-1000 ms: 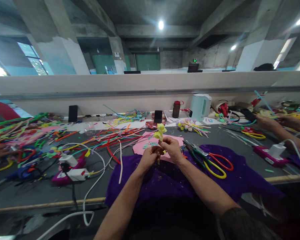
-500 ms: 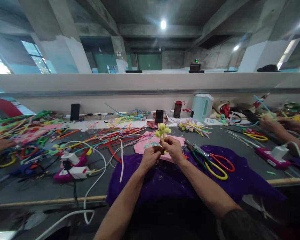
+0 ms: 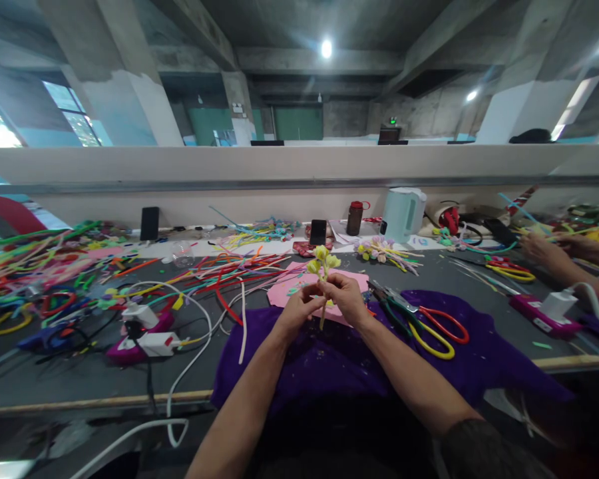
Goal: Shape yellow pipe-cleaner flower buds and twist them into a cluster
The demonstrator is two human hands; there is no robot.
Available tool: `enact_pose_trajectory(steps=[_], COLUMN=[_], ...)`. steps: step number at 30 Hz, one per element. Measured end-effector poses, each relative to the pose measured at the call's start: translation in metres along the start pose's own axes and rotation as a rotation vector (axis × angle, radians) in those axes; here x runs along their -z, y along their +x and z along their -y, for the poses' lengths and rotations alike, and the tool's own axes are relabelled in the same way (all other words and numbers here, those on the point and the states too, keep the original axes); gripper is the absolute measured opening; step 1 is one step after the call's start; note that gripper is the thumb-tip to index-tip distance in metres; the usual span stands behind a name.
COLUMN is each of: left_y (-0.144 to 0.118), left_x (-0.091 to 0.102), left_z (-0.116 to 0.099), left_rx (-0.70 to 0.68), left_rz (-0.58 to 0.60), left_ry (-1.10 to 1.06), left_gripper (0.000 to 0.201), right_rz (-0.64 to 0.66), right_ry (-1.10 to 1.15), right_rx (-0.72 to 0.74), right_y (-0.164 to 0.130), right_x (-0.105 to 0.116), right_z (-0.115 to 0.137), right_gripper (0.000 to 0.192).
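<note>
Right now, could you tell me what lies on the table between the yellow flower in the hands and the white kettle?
In the head view, a bunch of pastel flowers lies between the yellow flower and the white kettle.

I count two hands of mine, left (image 3: 295, 311) and right (image 3: 347, 297), one yellow flower (image 3: 322, 261), two scissors (image 3: 432, 326) (image 3: 508, 267), one kettle (image 3: 400, 213), one bottle (image 3: 354, 217), two phones (image 3: 150, 223) (image 3: 318, 232), one purple cloth (image 3: 329, 362).

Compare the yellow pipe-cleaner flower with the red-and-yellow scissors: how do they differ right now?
The yellow pipe-cleaner flower stands upright, pinched by both hands, left hand and right hand; the red-and-yellow scissors lie flat and untouched on the purple cloth. The flower is fuzzy; the scissors are hard and looped.
</note>
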State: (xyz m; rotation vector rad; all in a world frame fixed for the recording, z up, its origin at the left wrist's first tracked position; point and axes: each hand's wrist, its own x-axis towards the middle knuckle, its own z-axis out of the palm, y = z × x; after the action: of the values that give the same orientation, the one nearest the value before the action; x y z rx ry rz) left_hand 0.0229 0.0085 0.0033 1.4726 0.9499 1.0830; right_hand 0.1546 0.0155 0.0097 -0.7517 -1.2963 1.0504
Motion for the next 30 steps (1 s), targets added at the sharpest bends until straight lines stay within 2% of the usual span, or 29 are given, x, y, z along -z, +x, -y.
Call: enact_pose_trajectory(steps=[2, 5, 10, 14, 20, 27, 30], left_y=[0.0, 0.002, 0.003, 0.004, 0.006, 0.006, 0.005], left_x=[0.003, 0.006, 0.006, 0.005, 0.004, 0.006, 0.005], left_z=[-0.001, 0.002, 0.006, 0.006, 0.009, 0.007, 0.006], left_rx=[0.038, 0.08, 0.07, 0.121, 0.163, 0.138, 0.125], left_rz=[-0.03, -0.111, -0.198, -0.252, -0.264, -0.289, -0.244], left_ry=[-0.125, -0.269, -0.366, -0.456, -0.582, -0.595, -0.574], left_gripper=[0.038, 0.036, 0.033, 0.031, 0.027, 0.028, 0.031], right_rz=[0.032, 0.068, 0.075, 0.076, 0.084, 0.086, 0.077], right_ry=[-0.003, -0.056, -0.241, -0.387, -0.514, -0.508, -0.4], right_rx=[-0.016, -0.022, 0.042, 0.09, 0.141, 0.151, 0.105], right_y=[0.0, -0.001, -0.001, -0.002, -0.004, -0.004, -0.003], right_x=[0.001, 0.0, 0.0, -0.001, -0.002, 0.0, -0.001], right_z=[-0.001, -0.003, -0.012, -0.013, -0.012, -0.015, -0.013], right_gripper=[0.02, 0.023, 0.027, 0.027, 0.025, 0.027, 0.025])
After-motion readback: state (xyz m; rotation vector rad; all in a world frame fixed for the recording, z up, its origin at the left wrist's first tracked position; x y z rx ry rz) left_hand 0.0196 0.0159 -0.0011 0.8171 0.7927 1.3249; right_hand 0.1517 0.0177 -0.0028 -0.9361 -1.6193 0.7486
